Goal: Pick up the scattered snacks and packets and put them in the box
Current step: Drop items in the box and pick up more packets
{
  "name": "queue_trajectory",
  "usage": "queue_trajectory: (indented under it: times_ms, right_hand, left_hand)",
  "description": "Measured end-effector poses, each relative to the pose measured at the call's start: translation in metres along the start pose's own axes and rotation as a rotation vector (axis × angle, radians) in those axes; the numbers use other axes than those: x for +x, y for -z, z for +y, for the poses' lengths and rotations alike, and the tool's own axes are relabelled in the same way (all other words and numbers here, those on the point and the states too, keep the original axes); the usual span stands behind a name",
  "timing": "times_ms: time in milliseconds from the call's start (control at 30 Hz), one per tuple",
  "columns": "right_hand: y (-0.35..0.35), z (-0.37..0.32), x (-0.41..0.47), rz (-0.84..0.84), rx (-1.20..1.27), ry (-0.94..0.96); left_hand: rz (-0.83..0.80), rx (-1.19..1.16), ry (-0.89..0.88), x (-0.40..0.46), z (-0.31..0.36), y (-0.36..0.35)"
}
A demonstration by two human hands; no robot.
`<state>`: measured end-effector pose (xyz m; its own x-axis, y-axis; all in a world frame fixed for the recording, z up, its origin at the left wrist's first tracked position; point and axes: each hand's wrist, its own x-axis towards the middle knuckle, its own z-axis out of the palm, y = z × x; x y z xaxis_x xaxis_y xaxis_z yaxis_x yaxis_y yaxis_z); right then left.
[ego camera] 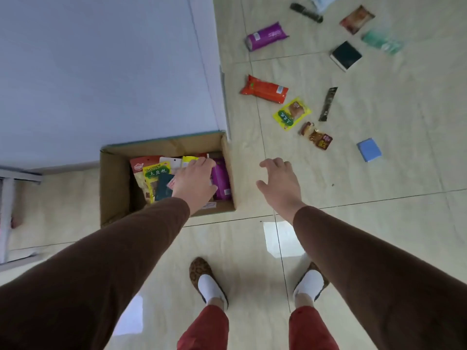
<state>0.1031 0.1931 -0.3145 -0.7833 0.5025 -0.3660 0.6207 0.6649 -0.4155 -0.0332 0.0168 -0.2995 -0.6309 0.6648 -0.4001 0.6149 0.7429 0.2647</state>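
Note:
A cardboard box [112, 183] stands on the tiled floor against a pale wall. It holds several packets, among them a yellow one [155, 172] and a purple one [223, 181]. My left hand [195, 178] hovers over the box with fingers stretched out; I see nothing gripped in it. Over the floor just right of the box, my right hand [280, 183] is spread and empty. Beyond it lie scattered snacks: an orange-red packet [264, 89], a yellow packet [291, 113], small brown packets [319, 137], a dark strip [327, 103], a blue square [369, 149], and a purple packet [265, 36].
Farther back lie a black packet [346, 55], a green packet [382, 41], a brown-red packet [356, 19] and another dark strip [306, 12]. A wall corner [224, 102] juts out behind the box. A metal frame [7, 198] stands at the left. My slippered feet [209, 281] are below.

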Motion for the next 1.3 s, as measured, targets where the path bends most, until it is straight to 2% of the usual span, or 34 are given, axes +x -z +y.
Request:
queue_trajectory:
  times_ms: [333, 500, 833, 1167, 1300]
  right_hand:
    - [0.153, 0.194, -0.021, 0.077, 0.046, -0.074]
    - [0.223, 0.272, -0.005, 0.076, 0.019, -0.085]
    - [0.343, 0.373, 0.102, 0.091, 0.043, -0.072]
    - [0.454, 0.511, 0.238, 0.068, 0.019, -0.149]
    - [0.500, 0.560, 0.299, 0.056, 0.024, -0.122]
  left_hand:
    - [-0.006, -0.031, -0.047, 0.050, 0.251, 0.010]
    - [0.015, -0.048, -0.058, 0.087, 0.349, 0.010]
    - [0.059, -0.093, 0.001, 0.222, 0.468, 0.035]
    - [0.007, -0.106, 0.003, 0.385, 0.605, 0.051]
    - [0.016, -0.100, 0.019, 0.451, 0.653, 0.059]
